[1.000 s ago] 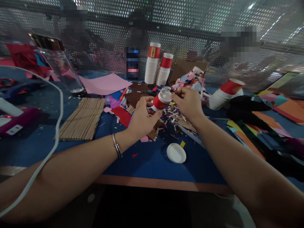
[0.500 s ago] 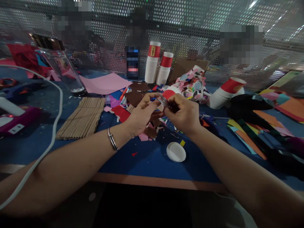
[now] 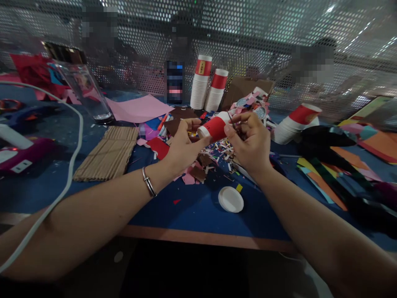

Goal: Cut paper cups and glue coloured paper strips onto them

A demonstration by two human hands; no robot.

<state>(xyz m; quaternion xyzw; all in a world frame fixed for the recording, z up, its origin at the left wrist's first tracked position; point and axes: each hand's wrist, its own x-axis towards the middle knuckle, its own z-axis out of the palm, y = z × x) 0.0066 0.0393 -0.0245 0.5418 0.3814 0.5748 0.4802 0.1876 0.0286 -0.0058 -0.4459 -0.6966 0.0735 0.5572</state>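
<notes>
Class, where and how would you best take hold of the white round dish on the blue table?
Probably pinch the white dish by its rim, coming from the near side, over the table's front edge. It lies flat, shallow and round, with a raised rim for thumb and finger, and a yellow scrap sits by its far right side.

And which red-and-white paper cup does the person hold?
The single tilted cup between the left hand and right hand; the others that show red are nested in stacks.
</notes>
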